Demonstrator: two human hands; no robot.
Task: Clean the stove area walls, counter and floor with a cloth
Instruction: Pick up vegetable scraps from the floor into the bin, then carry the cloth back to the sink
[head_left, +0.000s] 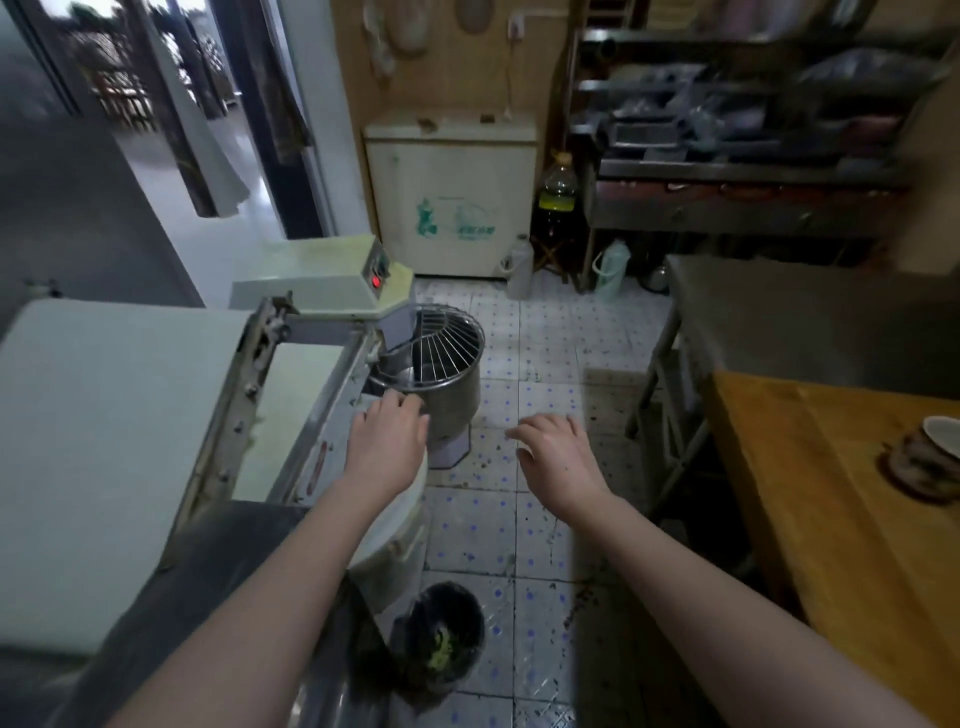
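My left hand (387, 439) reaches forward at the left, in front of the steel bowl of a dough mixer (441, 364); its fingers are loosely bent and hold nothing. My right hand (556, 452) hangs over the tiled floor (540, 338) with relaxed, slightly spread fingers, also empty. I hold no cloth. A crumpled dark rag (919, 467) lies on the wooden counter (810, 493) at the right, under a small dish (943, 428). The floor tiles are white with blue dots and carry dark stains.
A pale machine (119, 441) fills the left. A black-lined bin (441, 639) stands on the floor near my feet. A white chest freezer (452, 197) is at the back wall, with bottles (558, 192) beside it. Steel shelves (737, 156) and a steel table (779, 312) line the right.
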